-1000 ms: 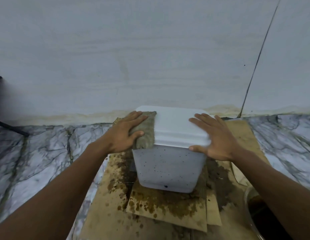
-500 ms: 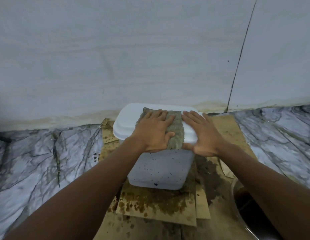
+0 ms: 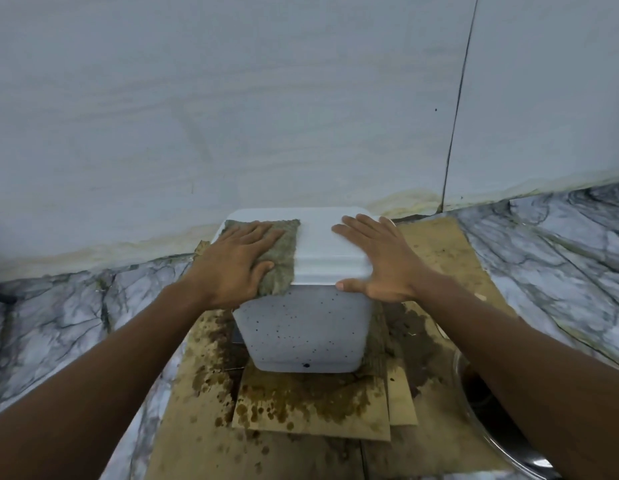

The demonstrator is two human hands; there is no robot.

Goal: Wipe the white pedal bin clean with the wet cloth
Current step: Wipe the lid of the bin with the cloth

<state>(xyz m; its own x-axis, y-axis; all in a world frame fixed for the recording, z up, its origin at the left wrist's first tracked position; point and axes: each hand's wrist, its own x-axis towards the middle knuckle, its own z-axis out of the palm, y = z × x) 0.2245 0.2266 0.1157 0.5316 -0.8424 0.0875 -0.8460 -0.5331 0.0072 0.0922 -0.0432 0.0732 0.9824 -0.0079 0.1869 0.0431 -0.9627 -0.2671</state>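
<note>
Stained cardboard (image 3: 311, 410), metal bowl (image 3: 502, 441), marble floor (image 3: 58, 327).

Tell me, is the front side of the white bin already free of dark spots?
No, the white bin's front wall still shows many small dark specks.

We saw a white bin (image 3: 302, 327) speckled with dark dots, a grey-brown cloth (image 3: 282, 258) on its lid, tan cardboard (image 3: 311, 407) blotched with brown stains, a white floor (image 3: 560, 244) veined with grey, and a pale grey wall (image 3: 231, 98).
</note>
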